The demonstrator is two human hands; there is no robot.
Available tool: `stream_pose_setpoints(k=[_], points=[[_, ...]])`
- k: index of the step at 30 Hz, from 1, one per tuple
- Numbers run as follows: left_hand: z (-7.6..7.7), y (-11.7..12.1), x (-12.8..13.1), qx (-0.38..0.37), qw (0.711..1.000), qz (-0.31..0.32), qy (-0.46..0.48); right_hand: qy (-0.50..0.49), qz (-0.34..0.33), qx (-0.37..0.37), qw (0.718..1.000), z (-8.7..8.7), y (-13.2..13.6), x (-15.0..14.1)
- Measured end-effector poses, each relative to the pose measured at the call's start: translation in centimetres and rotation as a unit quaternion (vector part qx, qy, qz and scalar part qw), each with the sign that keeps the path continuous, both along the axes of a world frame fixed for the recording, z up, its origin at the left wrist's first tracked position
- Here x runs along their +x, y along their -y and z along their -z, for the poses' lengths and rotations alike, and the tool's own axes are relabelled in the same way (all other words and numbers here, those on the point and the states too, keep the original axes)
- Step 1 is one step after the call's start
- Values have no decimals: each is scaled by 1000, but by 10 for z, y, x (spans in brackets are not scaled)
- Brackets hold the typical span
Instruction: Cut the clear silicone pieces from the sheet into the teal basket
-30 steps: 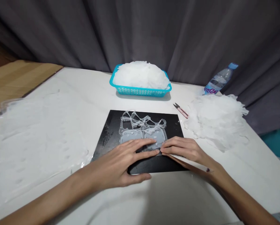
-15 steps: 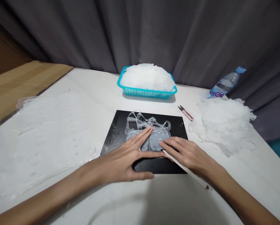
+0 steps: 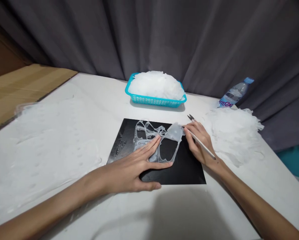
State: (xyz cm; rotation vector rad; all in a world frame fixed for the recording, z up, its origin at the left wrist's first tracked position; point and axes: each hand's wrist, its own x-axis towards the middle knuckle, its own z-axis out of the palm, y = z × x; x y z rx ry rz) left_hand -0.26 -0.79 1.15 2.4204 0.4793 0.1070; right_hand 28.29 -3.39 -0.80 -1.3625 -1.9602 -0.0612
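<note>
My left hand (image 3: 141,166) lies flat with fingers spread on a translucent silicone-like moulded sheet (image 3: 139,144), pressing it against a black board (image 3: 189,171). My right hand (image 3: 198,140) is closed around a slim white tool (image 3: 201,145) with a dark tip. At its fingertips a cloudy translucent panel (image 3: 174,132) is lifted and folded up from the sheet's right part. Below that panel, a thin outline frame (image 3: 177,150) surrounds an opening where the board shows. Loose stringy trimmings of the same material (image 3: 146,127) lie at the sheet's upper edge.
A blue basket (image 3: 156,102) heaped with white translucent pieces stands at the back. Small thread snips (image 3: 190,117) lie partly behind my right hand. A pile of translucent scraps (image 3: 236,136) and a water bottle (image 3: 235,95) are right; more sheets (image 3: 49,150) lie left, near cardboard (image 3: 39,81).
My right hand has moved up and away with the tool, peeling the right panel back from its frame. My left hand stays almost in place on the sheet.
</note>
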Motion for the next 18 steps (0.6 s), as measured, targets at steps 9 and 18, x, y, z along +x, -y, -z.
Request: stream_pose_setpoints(k=[9, 18], points=[[-1, 12, 0, 11, 986, -158, 41, -112, -28, -11, 993, -16, 34, -11], [-6, 5, 20, -398, 865, -267, 147, -24, -229, -39, 972, -10, 69, -48]])
